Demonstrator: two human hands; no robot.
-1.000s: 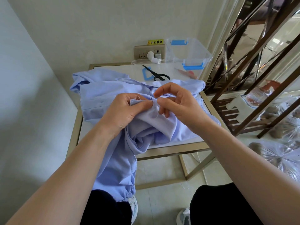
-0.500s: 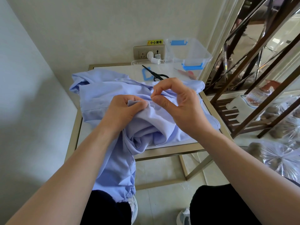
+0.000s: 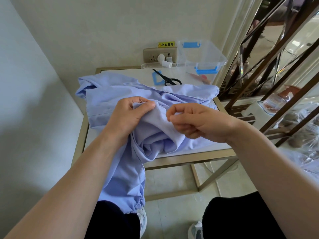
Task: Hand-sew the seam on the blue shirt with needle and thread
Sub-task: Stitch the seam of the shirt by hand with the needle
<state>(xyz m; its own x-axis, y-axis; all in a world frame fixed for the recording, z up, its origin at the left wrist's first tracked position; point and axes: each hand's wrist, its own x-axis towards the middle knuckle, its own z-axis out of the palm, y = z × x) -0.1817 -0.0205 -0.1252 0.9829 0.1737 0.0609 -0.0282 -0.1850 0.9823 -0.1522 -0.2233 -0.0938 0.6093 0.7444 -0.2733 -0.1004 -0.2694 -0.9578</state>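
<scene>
pale walls [image 3: 107, 23], gold-framed table [image 3: 189, 158], tiled floor [image 3: 172, 183]

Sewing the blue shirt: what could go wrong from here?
1. Much of the blue shirt hangs off the table edge; its weight could tug the fold from the left hand.
2. The right hand pinches close beside the left hand's thumb; the needle is too fine to see, so a prick seems possible.

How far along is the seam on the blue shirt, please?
No finished stitches show. In hand: the left hand grips the frayed edge of the blue shirt; the right hand pinches beside it, needle too fine to see. Probably left: more stitching, then the scissors.
</scene>
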